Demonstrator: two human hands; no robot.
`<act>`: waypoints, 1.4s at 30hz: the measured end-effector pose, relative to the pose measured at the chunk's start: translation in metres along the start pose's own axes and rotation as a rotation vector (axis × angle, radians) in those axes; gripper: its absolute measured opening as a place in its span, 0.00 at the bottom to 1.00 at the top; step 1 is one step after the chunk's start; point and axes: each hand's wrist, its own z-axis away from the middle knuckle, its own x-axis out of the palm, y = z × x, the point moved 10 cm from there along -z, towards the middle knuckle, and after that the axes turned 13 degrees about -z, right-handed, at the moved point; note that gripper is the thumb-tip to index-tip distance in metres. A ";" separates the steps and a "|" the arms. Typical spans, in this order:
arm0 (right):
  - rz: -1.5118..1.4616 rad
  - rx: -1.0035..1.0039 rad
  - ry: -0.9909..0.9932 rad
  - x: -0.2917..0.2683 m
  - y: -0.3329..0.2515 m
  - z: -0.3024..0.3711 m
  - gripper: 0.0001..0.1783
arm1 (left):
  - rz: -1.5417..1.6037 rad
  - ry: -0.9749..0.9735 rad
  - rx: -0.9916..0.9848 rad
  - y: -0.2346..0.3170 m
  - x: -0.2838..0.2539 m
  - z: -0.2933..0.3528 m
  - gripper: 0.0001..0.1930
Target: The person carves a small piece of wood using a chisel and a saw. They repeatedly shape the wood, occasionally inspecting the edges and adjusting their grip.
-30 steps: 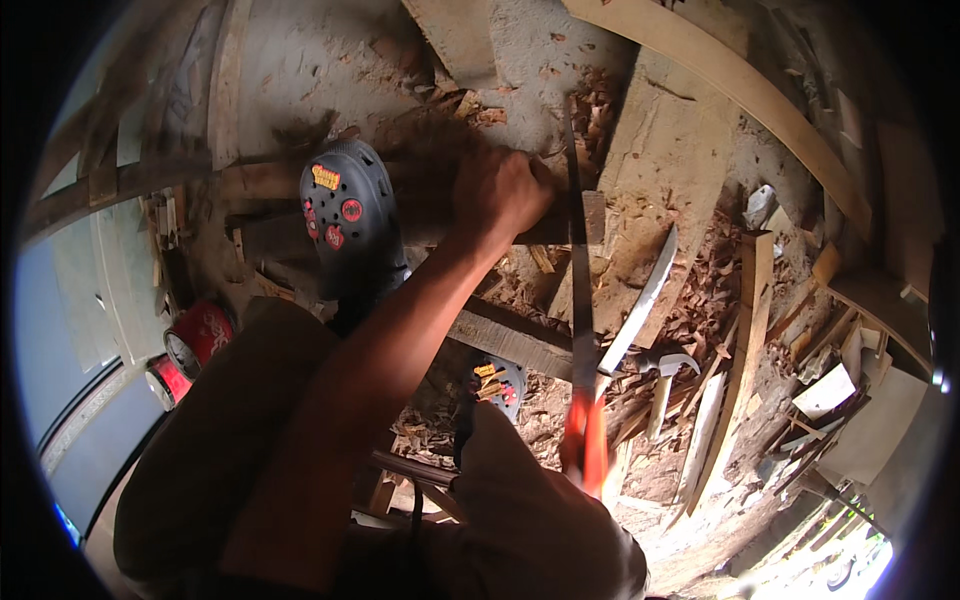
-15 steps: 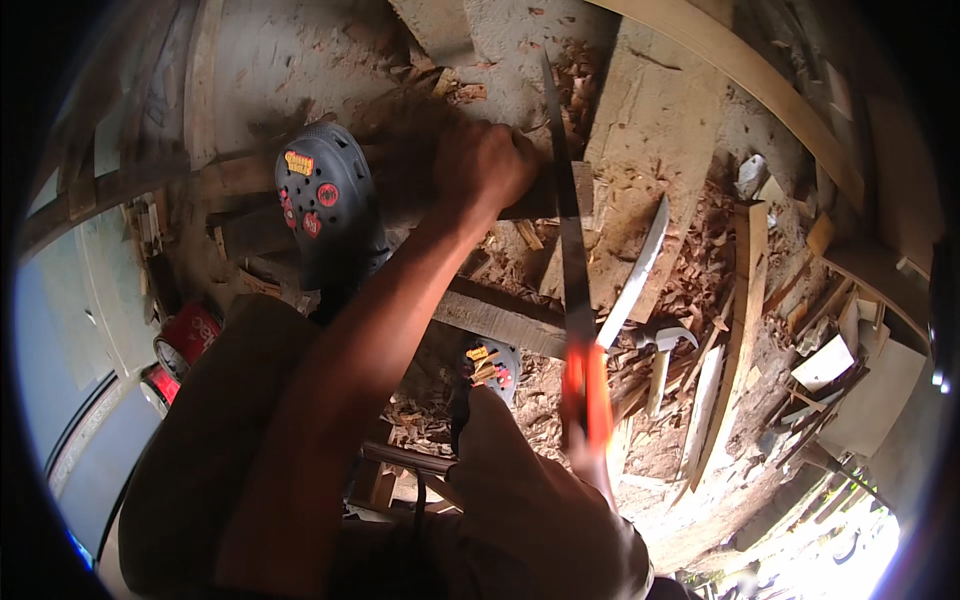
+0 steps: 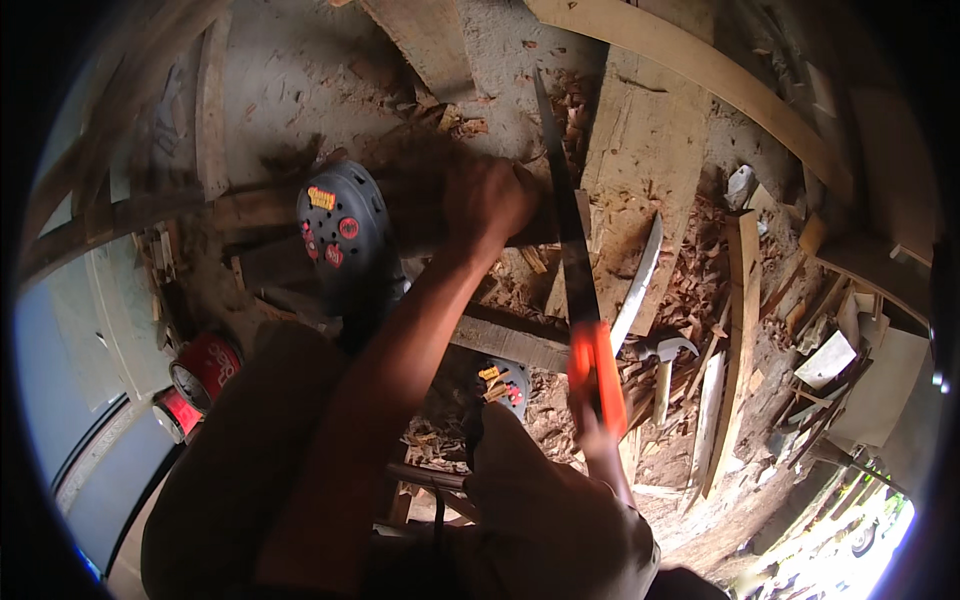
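Rough dirt floor [image 3: 300, 80] littered with wood chips, planks and offcuts; daylight at the lower right edge.

Left hand [image 3: 487, 203]: fingers curled tight, pressing down on a dark wooden beam [image 3: 250, 205] that runs across the floor. Knuckles sit just left of the saw blade.

Right hand [image 3: 597, 440]: fingers wrapped shut around the orange handle [image 3: 597, 375] of a handsaw [image 3: 565, 210]. Hand mostly hidden behind the knee, only fingers and wrist show. Blade runs from the handle up across the beam, touching it just right of the left hand, tip pointing to the top of the view.

Grey clog [image 3: 342, 235] with red and yellow charms stands on the beam, left of the left hand. Second clog [image 3: 503, 383] below the beam, left of the orange handle, partly hidden.

Machete [image 3: 638, 283] lies just right of the saw blade. Hammer [image 3: 662, 358] just right of the orange handle, head up.

Containers: two red cans [image 3: 200, 375] far left of the saw handle, contents cannot be seen.

Long pale plank [image 3: 690, 70] curves across the upper right, well beyond the saw tip.
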 end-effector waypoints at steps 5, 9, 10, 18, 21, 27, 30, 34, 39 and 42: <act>-0.088 -0.075 0.024 0.028 -0.042 -0.038 0.01 | -0.010 0.125 0.194 0.015 -0.010 0.006 0.14; 0.323 0.198 0.104 -0.006 -0.026 0.059 0.26 | -0.011 -0.220 -0.048 0.017 -0.012 -0.012 0.18; 0.356 0.281 0.070 -0.013 -0.021 0.066 0.26 | -0.028 -0.165 -0.048 0.014 -0.011 -0.009 0.18; -0.226 -0.039 0.043 0.043 -0.050 -0.079 0.07 | -0.059 -0.136 0.175 0.020 0.024 -0.003 0.15; 0.056 0.004 0.029 0.000 -0.009 0.030 0.13 | -0.252 -0.018 0.307 0.017 0.012 0.006 0.13; 0.202 0.113 0.048 -0.022 0.041 0.103 0.13 | -0.005 -0.066 0.050 0.023 -0.007 -0.015 0.16; 0.149 -0.125 -0.015 0.030 -0.033 0.003 0.08 | -0.035 -0.010 0.071 0.010 -0.008 -0.010 0.18; 0.135 -0.093 -0.112 0.022 -0.036 -0.006 0.04 | 0.015 -0.041 0.099 0.001 0.017 -0.007 0.19; 0.087 0.196 0.088 -0.043 0.012 0.136 0.25 | -0.073 0.185 0.142 0.021 -0.014 -0.002 0.17; -0.165 0.451 0.327 -0.022 0.016 0.069 0.08 | -0.007 0.113 0.090 0.024 -0.011 -0.004 0.16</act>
